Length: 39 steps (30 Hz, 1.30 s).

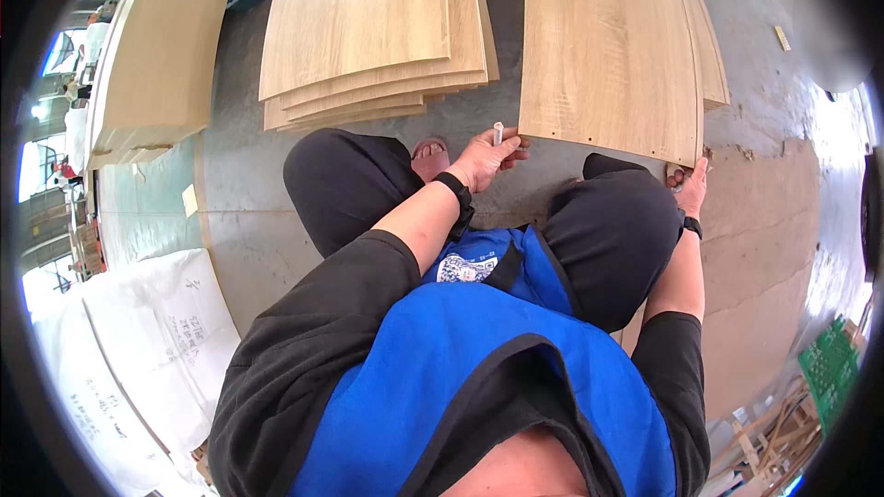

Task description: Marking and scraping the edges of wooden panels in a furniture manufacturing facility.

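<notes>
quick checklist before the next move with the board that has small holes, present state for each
1. Right hand at the holed board's lower right corner: ok.
2. Left hand free: not ok, it holds a small pale stick.
3. Left hand touching the board: cannot tell, its fingertips are close to the lower left corner.
4. Neighbouring stack flush at its lower edge: not ok, its boards are staggered.
5. Board's underside supported: cannot tell, it is hidden from this view.

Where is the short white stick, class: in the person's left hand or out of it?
In: the left hand grips the short white stick, and one end pokes out past the fingers.
</notes>
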Tool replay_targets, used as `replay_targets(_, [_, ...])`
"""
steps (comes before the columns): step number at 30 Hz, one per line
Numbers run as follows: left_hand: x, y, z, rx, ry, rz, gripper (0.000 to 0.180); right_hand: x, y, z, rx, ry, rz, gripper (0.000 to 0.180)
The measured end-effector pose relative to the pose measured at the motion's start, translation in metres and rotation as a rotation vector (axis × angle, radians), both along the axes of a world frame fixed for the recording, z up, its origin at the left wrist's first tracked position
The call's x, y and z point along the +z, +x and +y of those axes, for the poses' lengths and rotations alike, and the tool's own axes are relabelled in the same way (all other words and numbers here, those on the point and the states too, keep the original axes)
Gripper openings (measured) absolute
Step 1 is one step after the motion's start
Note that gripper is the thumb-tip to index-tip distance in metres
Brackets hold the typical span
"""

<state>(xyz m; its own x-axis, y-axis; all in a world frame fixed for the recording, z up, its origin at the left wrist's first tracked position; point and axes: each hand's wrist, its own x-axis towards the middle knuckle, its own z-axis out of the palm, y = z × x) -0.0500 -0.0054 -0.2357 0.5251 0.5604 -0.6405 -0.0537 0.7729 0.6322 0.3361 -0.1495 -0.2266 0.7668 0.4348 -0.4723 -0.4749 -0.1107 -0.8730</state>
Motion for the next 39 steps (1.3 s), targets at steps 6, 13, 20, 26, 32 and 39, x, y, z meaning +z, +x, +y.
replay_targets(6, [0.009, 0.002, 0.003, -0.056, 0.01, -0.03, 0.035, -0.002, 0.008, -0.001, 0.023, -0.034, 0.001, 0.041])
replay_targets(13, [0.012, 0.014, 0.013, -0.144, 0.411, 0.214, 0.025, 0.008, 0.003, 0.01, -0.009, -0.028, -0.008, 0.044])
replay_targets(20, [0.01, -0.004, 0.009, -0.142, 0.635, 0.541, 0.033, -0.028, 0.018, 0.002, -0.008, -0.006, -0.044, 0.038])
replay_targets(26, [0.023, 0.007, 0.013, -0.024, 0.937, 0.697, 0.038, -0.008, 0.006, -0.003, -0.048, 0.002, -0.139, 0.028])
replay_targets(32, [0.042, 0.033, 0.019, -0.218, 0.927, 0.661, 0.04, -0.003, 0.007, -0.001, -0.042, 0.01, -0.2, 0.028])
replay_targets(39, [0.04, 0.036, 0.027, -0.292, 0.865, 0.679, 0.038, 0.001, 0.005, 0.003, -0.094, 0.116, -0.109, 0.03])
